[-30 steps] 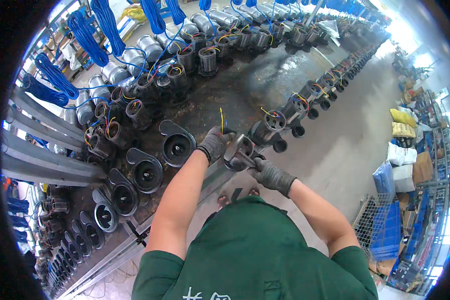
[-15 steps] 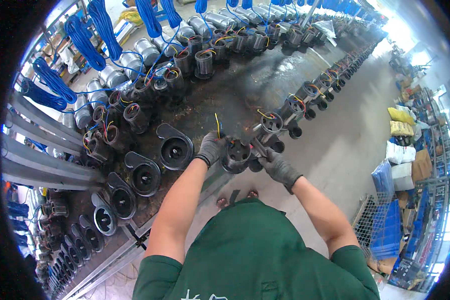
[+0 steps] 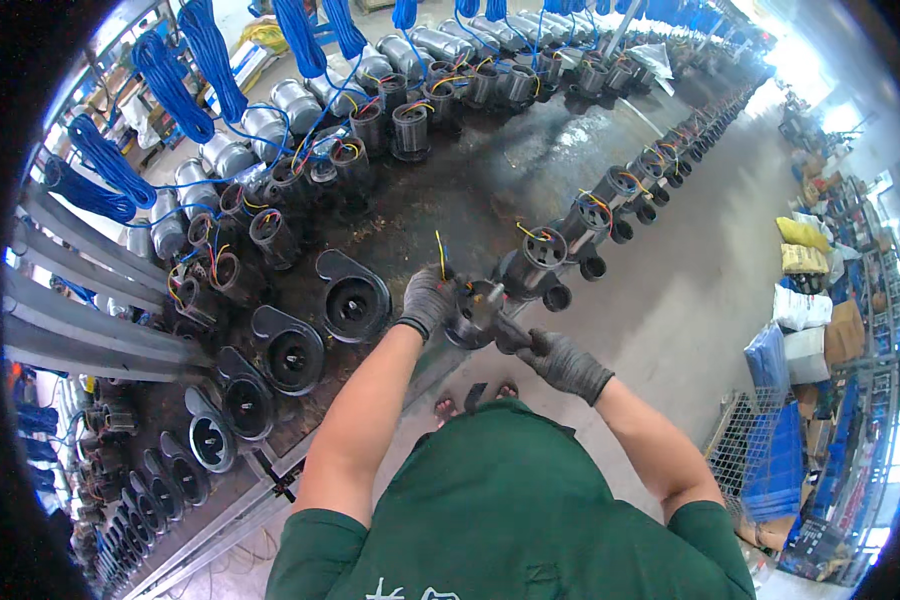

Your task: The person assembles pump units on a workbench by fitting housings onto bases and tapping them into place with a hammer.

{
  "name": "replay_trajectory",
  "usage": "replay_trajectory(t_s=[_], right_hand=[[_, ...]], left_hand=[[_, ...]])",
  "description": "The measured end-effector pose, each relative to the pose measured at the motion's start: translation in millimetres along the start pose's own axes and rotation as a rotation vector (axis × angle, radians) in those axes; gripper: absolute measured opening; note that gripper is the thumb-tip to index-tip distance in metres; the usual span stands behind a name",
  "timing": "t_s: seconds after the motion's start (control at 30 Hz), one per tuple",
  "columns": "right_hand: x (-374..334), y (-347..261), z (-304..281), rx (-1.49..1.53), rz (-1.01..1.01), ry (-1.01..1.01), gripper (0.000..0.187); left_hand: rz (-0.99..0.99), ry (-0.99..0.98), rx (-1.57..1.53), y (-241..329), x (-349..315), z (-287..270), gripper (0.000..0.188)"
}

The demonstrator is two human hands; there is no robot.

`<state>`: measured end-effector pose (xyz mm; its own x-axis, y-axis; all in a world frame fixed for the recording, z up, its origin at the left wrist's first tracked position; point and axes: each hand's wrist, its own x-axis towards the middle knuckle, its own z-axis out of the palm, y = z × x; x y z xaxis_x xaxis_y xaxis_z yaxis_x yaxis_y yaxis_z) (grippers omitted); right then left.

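A dark pump housing (image 3: pixel 473 325) stands at the near edge of the bench, with holes in its top face. My left hand (image 3: pixel 429 303), in a grey glove, is closed around its left side, and a yellow wire (image 3: pixel 440 250) sticks up beside the fingers. On the housing's right, my gloved right hand (image 3: pixel 565 362) is closed at the end of a dark, bar-like piece (image 3: pixel 511 332). That piece reaches to the housing; its kind I cannot make out. Just beyond stands another pump housing (image 3: pixel 543 250) with coloured wires and a side outlet.
Round black pump casings (image 3: pixel 354 302) line the bench's left side. Wired motor bodies (image 3: pixel 410 132) and silver cylinders (image 3: pixel 295 104) stand along the far side, under hanging blue cable coils (image 3: pixel 170 85). Further housings run along the right edge. A wire basket (image 3: pixel 735 440) stands at right.
My right hand has moved slightly down and right, and the bar-like piece has swung lower beside the housing. My left hand stays at the housing's left side, barely shifted.
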<state>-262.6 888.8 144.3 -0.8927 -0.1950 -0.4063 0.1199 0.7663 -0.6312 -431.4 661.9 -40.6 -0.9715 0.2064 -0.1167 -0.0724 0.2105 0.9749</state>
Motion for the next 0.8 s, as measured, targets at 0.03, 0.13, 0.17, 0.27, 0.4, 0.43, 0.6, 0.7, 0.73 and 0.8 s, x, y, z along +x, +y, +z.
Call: replay_trajectory(t_s=[0.03, 0.13, 0.17, 0.27, 0.4, 0.43, 0.6, 0.7, 0.73, 0.8], right_hand=[[1, -4, -5, -0.043, -0.001, -0.006, 0.035], [17, 6, 10, 0.414, -0.157, 0.1, 0.041], [16, -7, 10, 0.416, -0.163, 0.093, 0.041], [16, -5, 20, 0.512, -0.2, 0.279, 0.041], [46, 43, 22, 0.087, -0.025, 0.069, 0.04], [52, 33, 21, 0.306, -0.043, -0.04, 0.041], [26, 21, 24, 0.062, -0.132, 0.169, 0.037], [33, 46, 29, 0.014, -0.08, 0.181, 0.034], [40, 48, 24, 0.033, -0.068, 0.102, 0.034], [43, 41, 19, 0.063, -0.082, 0.012, 0.034]], left_hand=[[0.01, 0.025, 0.108, 0, 2, 3, 0.021], [-0.118, 0.03, -0.346, -39, 14, -5, 0.018], [-0.12, 0.038, -0.342, -46, 14, -7, 0.018], [-0.079, 0.036, -0.454, -34, 9, 2, 0.015], [-0.099, -0.025, -0.282, 32, -13, 5, 0.009], [-0.107, 0.042, -0.314, 24, -16, -5, 0.006], [-0.076, 0.05, -0.15, -8, -9, -7, 0.012], [-0.096, -0.021, -0.263, -11, 3, 4, 0.01], [-0.097, -0.025, -0.247, -16, 8, 1, 0.01], [-0.057, 0.097, -0.016, -25, 14, -16, 0.028]])
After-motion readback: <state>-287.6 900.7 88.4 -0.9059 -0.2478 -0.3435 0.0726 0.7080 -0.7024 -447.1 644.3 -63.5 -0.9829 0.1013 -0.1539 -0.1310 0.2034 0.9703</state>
